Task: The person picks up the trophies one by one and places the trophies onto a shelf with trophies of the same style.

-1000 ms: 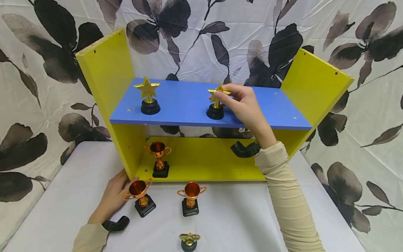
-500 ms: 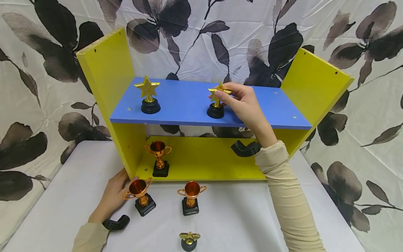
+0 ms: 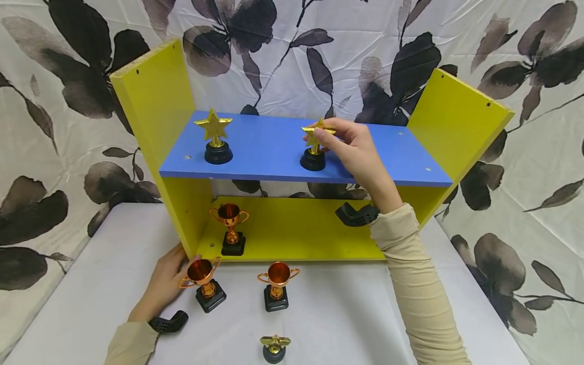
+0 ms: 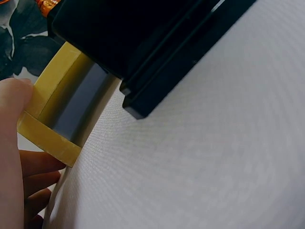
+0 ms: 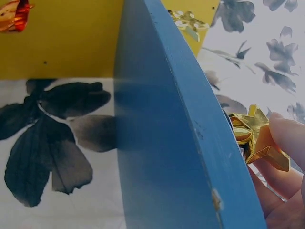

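Observation:
My right hand (image 3: 353, 144) pinches a gold star trophy (image 3: 313, 161) by its star, its black round base on the blue upper board toward the front edge. Up close in the right wrist view, thumb and fingers hold the gold star (image 5: 257, 126). At the lower left, my left hand (image 3: 164, 279) grips the front corner of the yellow shelf's side panel (image 3: 150, 111). The left wrist view has its thumb and fingers on either side of the yellow panel edge (image 4: 50, 145). A copper cup trophy (image 3: 211, 298) stands in front of that hand, partly covering it.
Another star trophy (image 3: 218, 152) stands left on the blue board (image 3: 264, 147). One cup trophy (image 3: 233, 243) is on the yellow lower board (image 3: 296, 228). On the white table (image 3: 347, 314) stand a second cup trophy (image 3: 276, 299) and a small gold-topped trophy (image 3: 274, 352). Floral cloth hangs behind.

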Available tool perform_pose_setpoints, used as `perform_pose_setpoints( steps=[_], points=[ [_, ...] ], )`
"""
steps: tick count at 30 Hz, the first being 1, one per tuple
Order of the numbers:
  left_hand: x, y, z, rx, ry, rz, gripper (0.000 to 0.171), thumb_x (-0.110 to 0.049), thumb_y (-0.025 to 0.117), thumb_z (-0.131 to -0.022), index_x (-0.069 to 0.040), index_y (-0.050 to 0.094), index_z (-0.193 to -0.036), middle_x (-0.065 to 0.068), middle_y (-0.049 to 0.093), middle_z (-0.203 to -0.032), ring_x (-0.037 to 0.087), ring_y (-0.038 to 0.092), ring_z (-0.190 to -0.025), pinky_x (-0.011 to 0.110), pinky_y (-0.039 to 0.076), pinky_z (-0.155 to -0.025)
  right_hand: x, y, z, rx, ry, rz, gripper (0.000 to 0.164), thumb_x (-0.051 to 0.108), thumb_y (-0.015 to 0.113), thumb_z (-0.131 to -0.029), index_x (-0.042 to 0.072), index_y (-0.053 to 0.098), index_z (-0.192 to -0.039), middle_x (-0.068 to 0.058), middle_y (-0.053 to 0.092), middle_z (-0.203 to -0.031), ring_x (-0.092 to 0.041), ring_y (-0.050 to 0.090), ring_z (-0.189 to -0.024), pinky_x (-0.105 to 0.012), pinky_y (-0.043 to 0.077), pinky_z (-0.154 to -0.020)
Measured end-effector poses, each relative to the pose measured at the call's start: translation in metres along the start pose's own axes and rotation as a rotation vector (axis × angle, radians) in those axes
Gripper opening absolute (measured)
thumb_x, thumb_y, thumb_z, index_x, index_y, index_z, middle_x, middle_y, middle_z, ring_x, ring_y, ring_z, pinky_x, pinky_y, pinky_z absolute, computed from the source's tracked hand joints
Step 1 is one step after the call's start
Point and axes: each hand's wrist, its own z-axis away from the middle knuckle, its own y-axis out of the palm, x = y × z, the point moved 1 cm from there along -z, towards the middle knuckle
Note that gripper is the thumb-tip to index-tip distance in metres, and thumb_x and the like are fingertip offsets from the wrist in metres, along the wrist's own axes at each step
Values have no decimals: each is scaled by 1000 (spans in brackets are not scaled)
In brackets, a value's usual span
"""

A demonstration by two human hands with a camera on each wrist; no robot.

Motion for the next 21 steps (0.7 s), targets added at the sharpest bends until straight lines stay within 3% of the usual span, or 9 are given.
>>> perform_pose_setpoints(
  steps=[11, 16, 21],
  points=[
    [0, 0, 1, 4, -8, -18, 53, -27, 61, -99, 8, 50, -137, 26, 53, -138, 47, 49, -125, 68, 38, -100, 3, 1, 2, -33, -9, -4, 22, 16, 65, -97, 2, 71, -113, -8, 72, -108, -24, 64, -97, -32, 55, -80],
    [0, -2, 2, -4, 7, -16, 52, -26, 62, -98, 7, 52, -137, 25, 54, -136, 46, 50, -125, 67, 39, -100, 6, 2, 5, -163, -87, 13, 29, 13, 66, -95, 3, 67, -123, -10, 69, -111, -22, 64, -93, -31, 57, -77],
    [3, -3, 2, -10, 18, -14, 51, -25, 62, -98, 7, 53, -135, 24, 55, -135, 46, 51, -123, 67, 39, -100, 10, 3, 10, -317, -174, -3, 28, 11, 65, -95, 2, 67, -121, -12, 71, -108, -25, 64, -87, -29, 58, -72]
  ],
)
